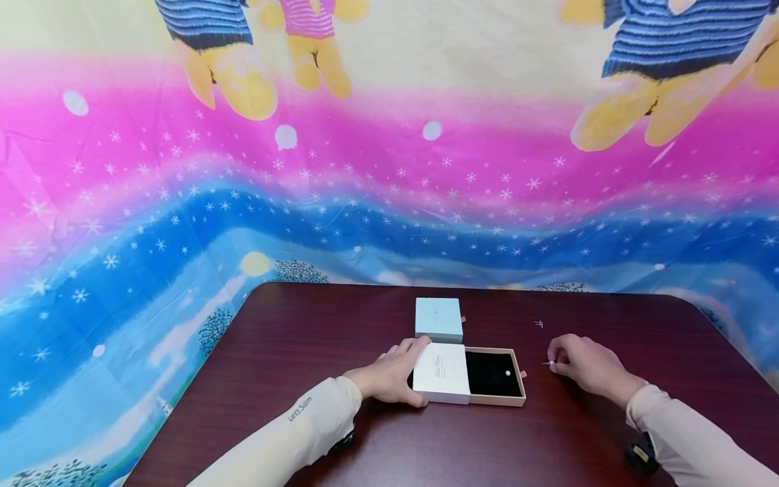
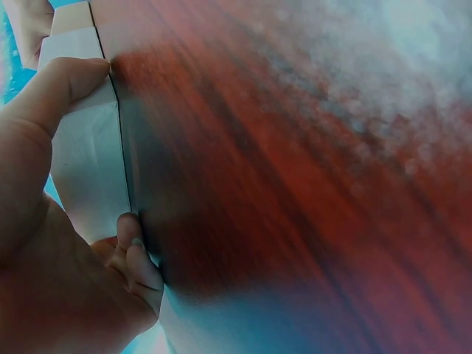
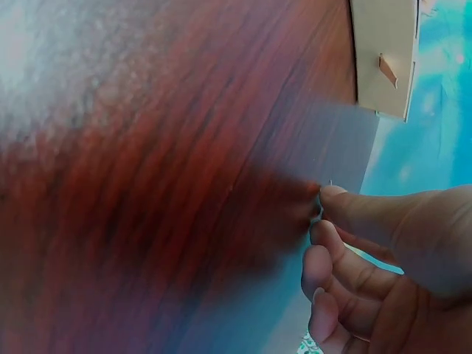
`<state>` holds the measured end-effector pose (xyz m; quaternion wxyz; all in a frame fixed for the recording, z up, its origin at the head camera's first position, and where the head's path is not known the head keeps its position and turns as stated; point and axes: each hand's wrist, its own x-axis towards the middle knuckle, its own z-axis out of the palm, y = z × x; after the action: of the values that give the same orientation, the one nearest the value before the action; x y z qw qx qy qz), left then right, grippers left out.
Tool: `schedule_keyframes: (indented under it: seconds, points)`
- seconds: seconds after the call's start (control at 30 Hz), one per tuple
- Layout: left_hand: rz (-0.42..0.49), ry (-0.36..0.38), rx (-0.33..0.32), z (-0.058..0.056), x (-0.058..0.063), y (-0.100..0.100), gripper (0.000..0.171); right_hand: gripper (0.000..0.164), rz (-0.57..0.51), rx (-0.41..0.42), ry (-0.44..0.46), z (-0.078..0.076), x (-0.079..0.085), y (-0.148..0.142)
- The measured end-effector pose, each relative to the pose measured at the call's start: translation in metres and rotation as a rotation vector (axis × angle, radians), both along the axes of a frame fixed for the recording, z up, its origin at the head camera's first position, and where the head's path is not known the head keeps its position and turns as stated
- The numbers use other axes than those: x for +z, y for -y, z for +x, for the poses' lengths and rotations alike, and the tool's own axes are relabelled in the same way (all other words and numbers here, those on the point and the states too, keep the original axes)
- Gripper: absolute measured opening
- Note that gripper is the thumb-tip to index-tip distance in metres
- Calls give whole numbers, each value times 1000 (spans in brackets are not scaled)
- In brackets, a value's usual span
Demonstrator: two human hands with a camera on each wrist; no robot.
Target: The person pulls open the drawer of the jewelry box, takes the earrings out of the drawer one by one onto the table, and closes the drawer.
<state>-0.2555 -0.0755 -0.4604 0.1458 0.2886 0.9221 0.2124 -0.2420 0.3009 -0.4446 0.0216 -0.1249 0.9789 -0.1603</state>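
Note:
My left hand [image 1: 392, 372] grips the closed end of a white box sleeve [image 1: 441, 372], with thumb at the near side and fingers at the far side. From the sleeve's right side a drawer [image 1: 515, 379] is pulled partly out. Its black pad [image 1: 489, 373] bears one small white pearl [image 1: 508, 373]. To the right of the drawer, my right hand [image 1: 587, 365] pinches a small earring [image 1: 550, 363] between thumb and forefinger, just above the table; a pale round bead and a thin pin show. In the right wrist view the fingers mostly hide it.
A pale blue-green box [image 1: 438, 318] with a small tab stands right behind the white one. Tiny silvery pieces [image 1: 538, 324] lie on the dark wooden table [image 1: 304, 325] beyond my right hand. A printed cloth [image 1: 389, 169] hangs behind the table's far edge.

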Motion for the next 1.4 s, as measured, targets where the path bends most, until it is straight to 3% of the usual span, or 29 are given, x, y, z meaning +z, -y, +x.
schedule_keyframes:
  seconds: [0.83,1.4]
  points:
    - [-3,1,1,1,1,-1,106,19,-1,9,-13,2,-2,0]
    - [-5,-13,-1,0,-1,-1,106,14,21,-32,13,2,-1,1]
